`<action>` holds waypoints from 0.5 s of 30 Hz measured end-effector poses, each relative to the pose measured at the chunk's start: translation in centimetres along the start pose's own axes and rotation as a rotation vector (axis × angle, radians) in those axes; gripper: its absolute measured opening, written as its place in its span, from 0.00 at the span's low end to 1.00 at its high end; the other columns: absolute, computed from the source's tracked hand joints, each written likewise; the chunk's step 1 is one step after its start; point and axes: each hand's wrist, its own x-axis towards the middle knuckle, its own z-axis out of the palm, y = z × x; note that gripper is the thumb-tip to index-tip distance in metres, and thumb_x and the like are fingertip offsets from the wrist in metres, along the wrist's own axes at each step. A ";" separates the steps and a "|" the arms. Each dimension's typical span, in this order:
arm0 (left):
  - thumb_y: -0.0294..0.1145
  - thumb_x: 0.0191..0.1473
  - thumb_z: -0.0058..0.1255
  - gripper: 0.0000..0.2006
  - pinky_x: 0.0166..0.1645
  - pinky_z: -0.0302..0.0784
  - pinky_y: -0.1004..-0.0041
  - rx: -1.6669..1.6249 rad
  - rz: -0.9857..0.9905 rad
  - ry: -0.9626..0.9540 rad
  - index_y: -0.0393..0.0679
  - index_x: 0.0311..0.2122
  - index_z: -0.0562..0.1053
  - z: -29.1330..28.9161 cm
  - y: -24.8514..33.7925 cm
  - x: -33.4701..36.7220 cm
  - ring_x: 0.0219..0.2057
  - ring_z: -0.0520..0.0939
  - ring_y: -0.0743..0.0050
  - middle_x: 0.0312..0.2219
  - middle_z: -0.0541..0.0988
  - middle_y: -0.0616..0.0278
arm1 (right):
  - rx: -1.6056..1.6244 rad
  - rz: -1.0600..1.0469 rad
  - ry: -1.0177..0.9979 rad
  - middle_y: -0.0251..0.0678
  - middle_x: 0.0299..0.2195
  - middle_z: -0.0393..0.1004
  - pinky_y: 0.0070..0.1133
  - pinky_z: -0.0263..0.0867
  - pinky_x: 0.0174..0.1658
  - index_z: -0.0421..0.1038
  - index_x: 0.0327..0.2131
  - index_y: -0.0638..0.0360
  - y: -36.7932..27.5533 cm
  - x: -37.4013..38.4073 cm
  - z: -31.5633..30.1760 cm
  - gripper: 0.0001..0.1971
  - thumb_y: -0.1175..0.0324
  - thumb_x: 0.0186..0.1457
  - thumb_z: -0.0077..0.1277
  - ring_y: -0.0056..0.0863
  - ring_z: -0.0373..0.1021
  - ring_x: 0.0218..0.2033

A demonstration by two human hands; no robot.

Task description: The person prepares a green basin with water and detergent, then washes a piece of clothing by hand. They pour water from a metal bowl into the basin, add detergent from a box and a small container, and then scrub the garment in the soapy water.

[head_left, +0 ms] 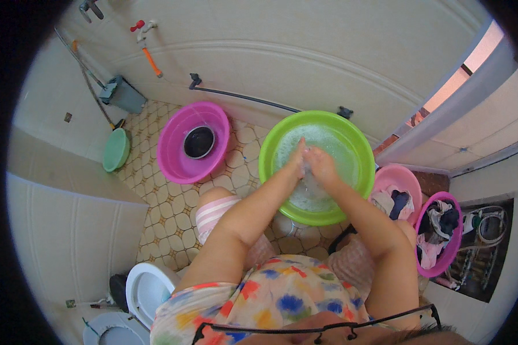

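Note:
Over a lime-green basin of sudsy water, my two hands meet close together. My left hand has its fingers pressed together, pointing toward the far side. Against it lies my right hand, its fingers curled inward. White foam shows between and below them in the soapy water. Whatever the hands may grip is hidden or too small to make out. Both forearms reach over the near rim.
Left of the green basin stands a magenta basin holding a dark round bowl. At the right, a pink basin and a magenta tub contain clothes. A small green basin, a grey bin and a toilet are left.

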 end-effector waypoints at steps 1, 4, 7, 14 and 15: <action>0.58 0.56 0.29 0.27 0.42 0.70 0.61 -0.022 0.003 -0.013 0.45 0.42 0.70 -0.4 -0.1 0.6 0.37 0.75 0.64 0.39 0.74 0.58 | -0.091 -0.221 0.015 0.47 0.32 0.71 0.30 0.62 0.39 0.69 0.31 0.62 -0.7 -0.4 0.5 0.13 0.61 0.53 0.43 0.37 0.68 0.34; 0.56 0.54 0.34 0.23 0.42 0.71 0.61 -0.109 0.044 -0.103 0.47 0.39 0.70 -0.1 -1.0 1.4 0.36 0.75 0.64 0.36 0.75 0.59 | -0.304 -0.597 0.138 0.48 0.28 0.70 0.35 0.62 0.34 0.69 0.28 0.62 -0.5 -0.9 0.5 0.13 0.60 0.53 0.44 0.46 0.68 0.29; 0.52 0.53 0.39 0.18 0.43 0.71 0.59 -0.261 0.096 -0.264 0.49 0.36 0.70 1.5 -2.3 0.4 0.36 0.76 0.62 0.34 0.76 0.60 | -0.380 -0.342 0.298 0.47 0.25 0.70 0.35 0.63 0.32 0.70 0.25 0.61 0.4 0.6 -0.9 0.13 0.60 0.53 0.44 0.45 0.68 0.29; 0.44 0.54 0.39 0.13 0.41 0.73 0.61 -0.330 0.116 -0.381 0.48 0.35 0.70 1.6 -2.3 1.2 0.35 0.77 0.63 0.33 0.76 0.61 | -0.567 -0.313 0.172 0.47 0.23 0.70 0.37 0.64 0.31 0.68 0.26 0.61 -3.6 -1.1 0.2 0.14 0.60 0.54 0.41 0.44 0.69 0.27; 0.44 0.55 0.39 0.13 0.41 0.73 0.61 -0.339 0.129 -0.387 0.48 0.35 0.70 1.7 -2.4 0.5 0.35 0.77 0.63 0.33 0.76 0.61 | -0.661 -0.353 0.123 0.48 0.23 0.70 0.38 0.63 0.31 0.67 0.25 0.61 -3.8 -1.6 1.0 0.14 0.60 0.54 0.41 0.44 0.69 0.27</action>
